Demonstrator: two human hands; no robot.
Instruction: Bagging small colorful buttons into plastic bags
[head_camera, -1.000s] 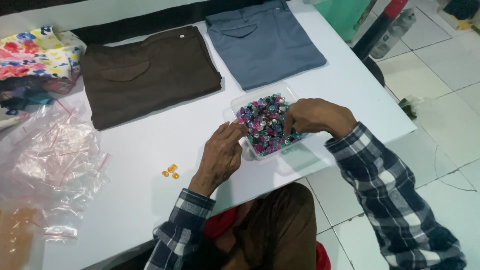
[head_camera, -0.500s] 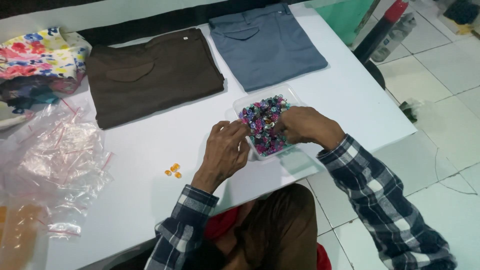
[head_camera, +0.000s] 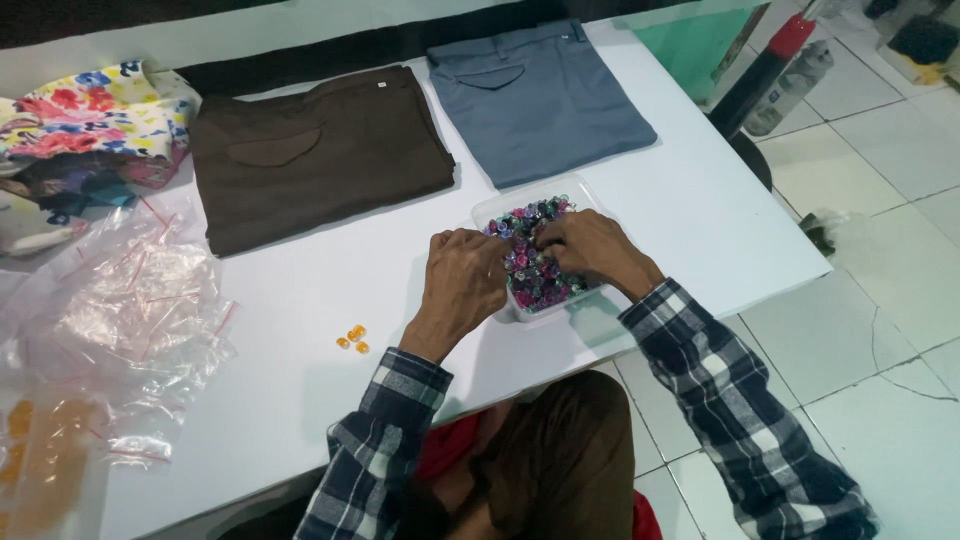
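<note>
Both hands, left (head_camera: 465, 280), right (head_camera: 590, 245), over bead tray (head_camera: 495, 212); fingertips hidden, grip unclear

We see both hands in a clear tub (head_camera: 490, 212) of mixed coloured beads (head_camera: 530, 270) on the white bench (head_camera: 680, 200). Our left hand (head_camera: 462, 285) rests on its near-left rim, and our right hand (head_camera: 592, 248) has its fingers (head_camera: 548, 236) among the beads. Three orange beads (head_camera: 352, 339) lie to the left. Brown trousers (head_camera: 310, 155) and grey trousers (head_camera: 540, 95) lie folded at the far side, with plastic bags (head_camera: 120, 310) at the left.

clear plastic bags (head_camera: 130, 310) at table's left
</note>
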